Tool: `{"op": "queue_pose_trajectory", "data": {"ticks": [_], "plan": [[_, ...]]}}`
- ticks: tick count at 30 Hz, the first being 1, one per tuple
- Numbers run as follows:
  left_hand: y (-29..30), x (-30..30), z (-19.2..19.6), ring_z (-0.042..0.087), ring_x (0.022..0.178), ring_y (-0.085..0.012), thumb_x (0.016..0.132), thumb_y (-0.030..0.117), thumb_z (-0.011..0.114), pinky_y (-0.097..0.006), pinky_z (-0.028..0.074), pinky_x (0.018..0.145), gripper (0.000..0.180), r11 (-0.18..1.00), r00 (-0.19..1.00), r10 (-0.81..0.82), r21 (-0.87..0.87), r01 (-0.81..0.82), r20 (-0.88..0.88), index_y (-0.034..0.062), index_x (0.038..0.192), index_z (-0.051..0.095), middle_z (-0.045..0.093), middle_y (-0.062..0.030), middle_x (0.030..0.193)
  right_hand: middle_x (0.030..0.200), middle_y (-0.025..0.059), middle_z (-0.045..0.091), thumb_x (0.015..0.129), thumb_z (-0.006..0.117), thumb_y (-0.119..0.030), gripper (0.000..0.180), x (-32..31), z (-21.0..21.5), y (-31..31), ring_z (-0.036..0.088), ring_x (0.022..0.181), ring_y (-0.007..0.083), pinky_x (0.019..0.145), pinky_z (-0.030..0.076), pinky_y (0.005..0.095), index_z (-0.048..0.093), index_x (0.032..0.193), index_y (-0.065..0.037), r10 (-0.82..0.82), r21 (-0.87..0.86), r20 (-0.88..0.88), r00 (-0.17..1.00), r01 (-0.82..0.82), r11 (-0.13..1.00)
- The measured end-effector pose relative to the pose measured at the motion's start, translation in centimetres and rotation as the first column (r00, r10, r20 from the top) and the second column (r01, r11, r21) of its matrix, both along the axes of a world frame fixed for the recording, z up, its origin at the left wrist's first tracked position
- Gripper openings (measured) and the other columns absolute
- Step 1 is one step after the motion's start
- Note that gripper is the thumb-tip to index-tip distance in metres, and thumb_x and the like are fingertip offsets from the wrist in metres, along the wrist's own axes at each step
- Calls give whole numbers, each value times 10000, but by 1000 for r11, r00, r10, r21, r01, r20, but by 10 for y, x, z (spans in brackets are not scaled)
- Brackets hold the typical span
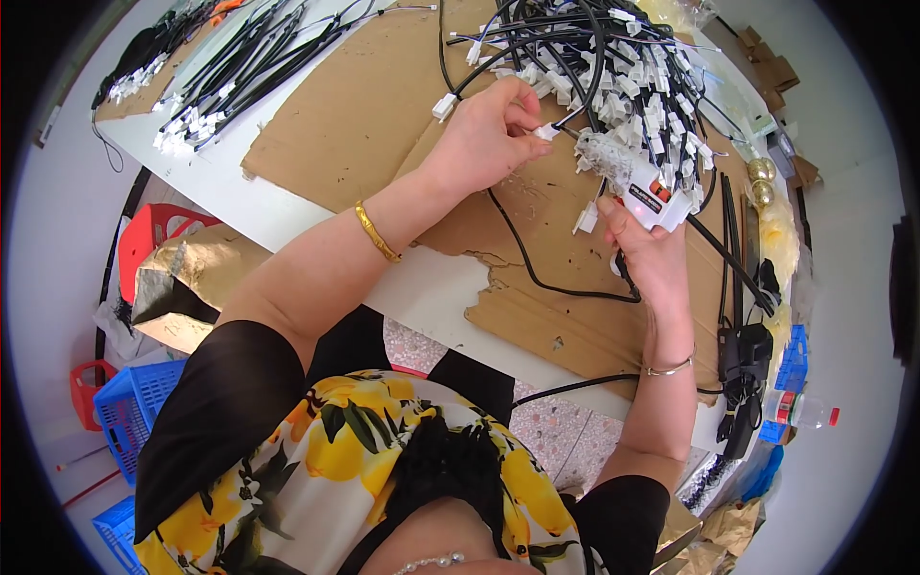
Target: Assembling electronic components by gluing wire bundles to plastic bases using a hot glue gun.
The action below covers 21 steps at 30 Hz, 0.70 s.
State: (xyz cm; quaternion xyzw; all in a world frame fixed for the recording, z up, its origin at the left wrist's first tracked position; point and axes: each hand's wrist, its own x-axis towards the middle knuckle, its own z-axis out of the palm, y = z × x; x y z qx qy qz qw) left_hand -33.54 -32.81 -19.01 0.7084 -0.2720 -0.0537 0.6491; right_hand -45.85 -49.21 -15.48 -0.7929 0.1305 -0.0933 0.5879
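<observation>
Containers: two blue slatted plastic crates (129, 407) sat on the floor at the person's left, beside a small red basket (84, 393); contents could not be made out. A third blue crate (792, 364) stood at the far right behind a clear bottle with a red cap (803, 410).

Work item: a black cable ending in a small white plastic connector (547, 131), lying on the torn cardboard sheet (364, 115) that covered the white table (220, 187), at the near edge of a large heap of like black cables with white connectors (623, 67).

Left hand (484, 134): thumb and forefinger pinched that connector; remaining fingers curled.

Right hand (644, 247): fingers wrapped around a white handheld tool with a red button (644, 187), its nozzle aimed toward the connector, close beside it.

A second bundle of cables (240, 72) lay well apart, upper left.
</observation>
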Motion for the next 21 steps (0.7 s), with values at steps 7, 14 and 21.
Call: {"op": "queue_pose_trajectory", "data": {"ticks": [7, 14, 21], "plan": [[-1, 1, -5, 513, 592, -64, 718, 11, 671, -209, 424, 540, 261, 999, 984, 45, 6, -47, 174, 21, 874, 462, 568, -32, 703, 624, -28, 553, 746, 688, -175, 196, 1, -1, -2, 502, 519, 41, 461, 383, 175, 565, 849, -63, 21, -18, 6, 1000, -21, 1000], [0, -1, -5, 532, 600, -60, 753, 33, 649, -198, 446, 560, 122, 993, 993, 2, 115, -15, 115, 6, 790, 536, 570, -12, 673, 654, -19, 563, 745, 686, -170, 204, 4, -4, -6, 511, 527, 48, 463, 385, 177, 565, 859, -51, 11, -16, 14, 1000, -11, 1000], [1, 5, -10, 594, 692, -114, 787, 10, 596, -229, 493, 639, 102, 981, 974, -155, -144, 132, -164, 6, 833, 505, 591, -52, 773, 672, -13, 567, 753, 677, -155, 188, 5, -7, -12, 514, 527, 56, 461, 390, 185, 564, 860, -49, 13, -19, 25, 1000, -12, 1000]]}}
